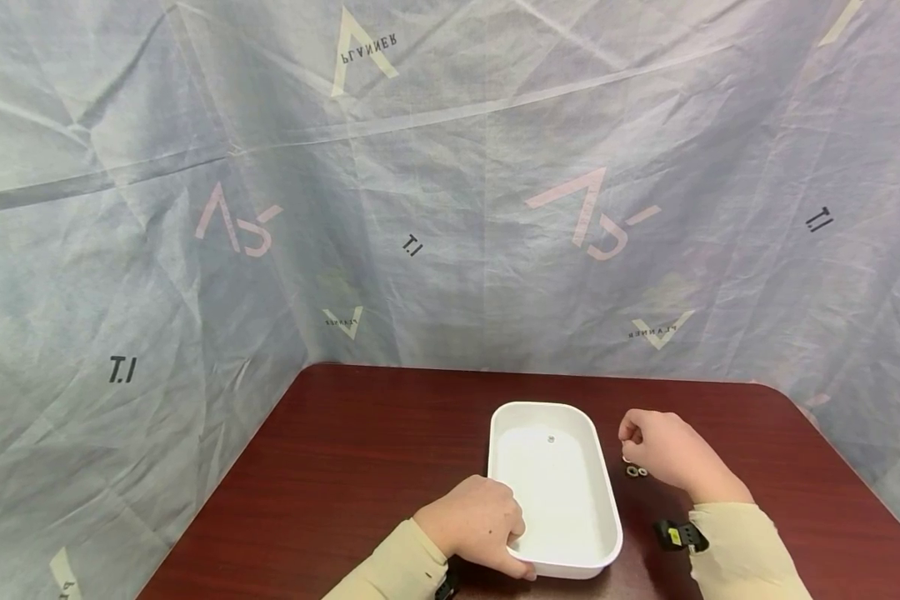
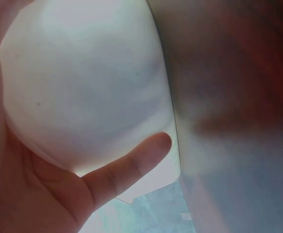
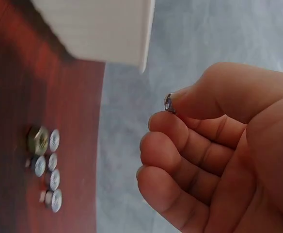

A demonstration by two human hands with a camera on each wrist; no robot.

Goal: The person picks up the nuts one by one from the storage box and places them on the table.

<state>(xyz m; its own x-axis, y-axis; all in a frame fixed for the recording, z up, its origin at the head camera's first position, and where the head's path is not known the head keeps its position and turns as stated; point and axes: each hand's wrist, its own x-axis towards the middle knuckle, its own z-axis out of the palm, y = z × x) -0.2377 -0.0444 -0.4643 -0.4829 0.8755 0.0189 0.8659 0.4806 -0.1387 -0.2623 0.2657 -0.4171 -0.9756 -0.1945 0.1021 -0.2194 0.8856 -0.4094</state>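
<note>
My left hand (image 1: 474,521) grips the near left corner of a white plastic tray (image 1: 613,525), fingers over the rim and thumb on the outer side. In the left wrist view the thumb lies along the tray wall (image 2: 98,87). One small metal piece (image 1: 551,439) lies inside the tray, towards its far end. My right hand (image 1: 663,450) is raised just right of the tray. Between thumb and index finger it pinches a small silver metal piece (image 3: 168,103), too small to tell its kind; the other fingers are curled.
On the table under my right hand lie several small metal parts: a brass-coloured hex nut (image 3: 38,140) and silver round-headed pieces (image 3: 55,200), some with short stems. The dark red tabletop (image 1: 375,442) ends at a grey printed sheet (image 1: 450,292) hanging behind and at the sides.
</note>
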